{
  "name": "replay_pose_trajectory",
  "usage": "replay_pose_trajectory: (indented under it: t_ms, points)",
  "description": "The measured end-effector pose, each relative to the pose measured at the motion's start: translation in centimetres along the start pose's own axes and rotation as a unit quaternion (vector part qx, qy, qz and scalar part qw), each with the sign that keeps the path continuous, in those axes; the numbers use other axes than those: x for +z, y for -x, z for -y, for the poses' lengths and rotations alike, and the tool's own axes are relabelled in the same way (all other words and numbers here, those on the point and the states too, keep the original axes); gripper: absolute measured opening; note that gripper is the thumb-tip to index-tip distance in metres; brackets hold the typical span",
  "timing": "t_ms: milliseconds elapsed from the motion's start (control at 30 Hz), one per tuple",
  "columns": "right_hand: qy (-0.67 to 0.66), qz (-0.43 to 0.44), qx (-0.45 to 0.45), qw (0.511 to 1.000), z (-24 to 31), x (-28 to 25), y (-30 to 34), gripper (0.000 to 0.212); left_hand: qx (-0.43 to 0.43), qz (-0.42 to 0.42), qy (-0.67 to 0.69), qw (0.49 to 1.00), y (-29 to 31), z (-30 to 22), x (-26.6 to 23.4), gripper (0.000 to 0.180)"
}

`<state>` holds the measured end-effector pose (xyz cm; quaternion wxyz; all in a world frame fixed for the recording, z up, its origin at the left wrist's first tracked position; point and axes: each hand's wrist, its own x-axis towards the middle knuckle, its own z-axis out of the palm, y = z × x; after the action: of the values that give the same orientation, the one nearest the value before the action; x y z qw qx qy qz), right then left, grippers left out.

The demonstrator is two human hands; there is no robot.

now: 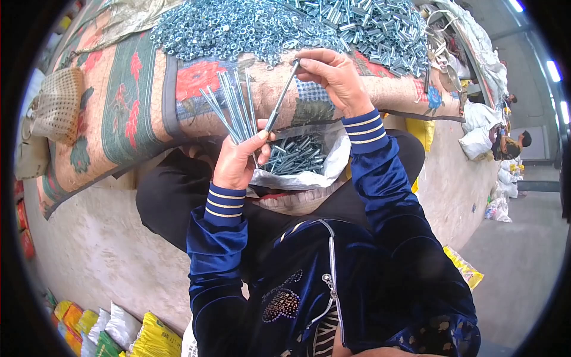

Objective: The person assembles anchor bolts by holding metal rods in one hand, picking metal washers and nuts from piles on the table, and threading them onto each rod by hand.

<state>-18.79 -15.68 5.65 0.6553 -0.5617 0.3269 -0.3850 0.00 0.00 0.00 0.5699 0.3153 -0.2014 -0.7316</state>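
Observation:
My left hand (239,156) is closed round a fanned bunch of thin silvery metal rods (239,107), which stick up and away from me. Its thumb and forefinger also steady the lower end of a single rod (284,94), where a thicker sleeve (272,121) sits round it. At this rod's upper end, the thumb and forefinger of my right hand (334,76) are pinched on the tip; a small dark piece shows there, partly hidden by the fingers. Below both hands, a white plastic sack (339,156) in my lap holds many metal bolts with sleeves (295,154).
A patterned quilt (128,89) covers the work surface ahead. On it lie a heap of small nuts or washers (238,31) and a heap of metal sleeves (380,30). A woven basket (58,106) stands at left. Filled bags (156,336) lie lower left; a person (513,144) sits far right.

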Motion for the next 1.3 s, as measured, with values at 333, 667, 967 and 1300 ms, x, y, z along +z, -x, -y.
replay_pose_trajectory:
  t_ms: [333, 667, 967, 1300]
  points:
    - [0.273, -0.110, -0.240, 0.925, 1.7, 3.6, 1.6, 0.017, 0.010, -0.011, 0.016, 1.000, 0.2, -0.2, 0.0, 0.027]
    - [0.032, 0.057, 0.056, 0.996, -1.8, 5.7, 2.1, 0.026, 0.055, -0.064, 0.028, 0.996, 0.3, 0.2, -0.2, 0.026]
    - [0.684, -0.123, -0.331, 0.639, -3.5, 2.2, -4.5, 0.008, 0.054, -0.120, 0.017, 0.991, 0.3, -0.4, -0.3, 0.027]
    - [0.047, 0.064, 0.007, 0.997, 0.6, 1.3, -1.3, 0.014, 0.001, -0.106, -0.040, 0.994, 0.8, -0.7, -0.3, 0.025]
